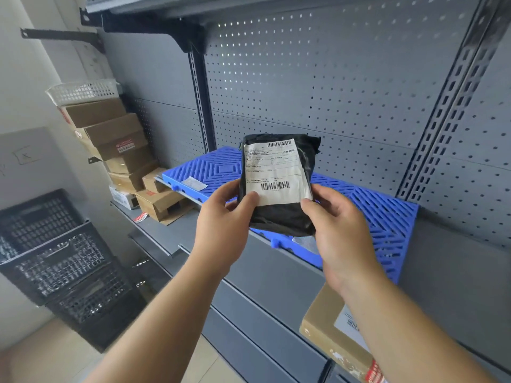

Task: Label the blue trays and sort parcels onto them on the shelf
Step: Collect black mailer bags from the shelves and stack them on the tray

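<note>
Both hands, left hand [224,214] and right hand [338,230], grip a black plastic-wrapped parcel [279,186] upright above the blue slatted plastic trays [387,214] on the grey metal shelf [265,269]. Its white shipping label [273,172] carries two barcodes; the print is too small to read.

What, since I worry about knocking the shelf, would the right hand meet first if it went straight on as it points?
The right hand grips the black parcel; going straight on, it would probably reach the blue tray first, then the perforated back panel, though depth is unclear.
</note>
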Available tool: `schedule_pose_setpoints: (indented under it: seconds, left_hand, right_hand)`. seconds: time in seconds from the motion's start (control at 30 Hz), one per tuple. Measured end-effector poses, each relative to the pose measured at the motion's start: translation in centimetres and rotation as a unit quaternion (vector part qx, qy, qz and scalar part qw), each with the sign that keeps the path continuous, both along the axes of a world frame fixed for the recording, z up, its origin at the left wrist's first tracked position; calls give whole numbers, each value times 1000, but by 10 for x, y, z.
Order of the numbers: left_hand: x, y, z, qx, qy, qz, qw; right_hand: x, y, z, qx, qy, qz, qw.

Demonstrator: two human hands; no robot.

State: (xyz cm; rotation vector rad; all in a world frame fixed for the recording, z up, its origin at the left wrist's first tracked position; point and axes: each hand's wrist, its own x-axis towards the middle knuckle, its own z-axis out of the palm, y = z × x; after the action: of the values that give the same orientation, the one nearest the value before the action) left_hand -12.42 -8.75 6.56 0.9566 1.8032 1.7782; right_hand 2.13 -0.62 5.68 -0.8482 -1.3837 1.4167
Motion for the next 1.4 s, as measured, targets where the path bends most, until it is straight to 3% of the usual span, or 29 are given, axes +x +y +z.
schedule_pose_setpoints:
  seconds: [0.2,0.63,1.07,1.4]
  left_hand:
    - [-18,58,-8,-21,1,-28,999]
    - [-72,165,-36,-67,62,-196,976]
    - [-105,181,-60,-117,149,-312,931]
    - [-101,189,-53,-141,185,-350,907]
  right_hand:
    - [-8,43,-4,-5,-38,-39,999]
    - [-28,95,-19,-39,-175,-167,969]
    - [-57,76,-34,-103,-236,-231,938]
    - [-53,82,-35,-96,-250,-246,932]
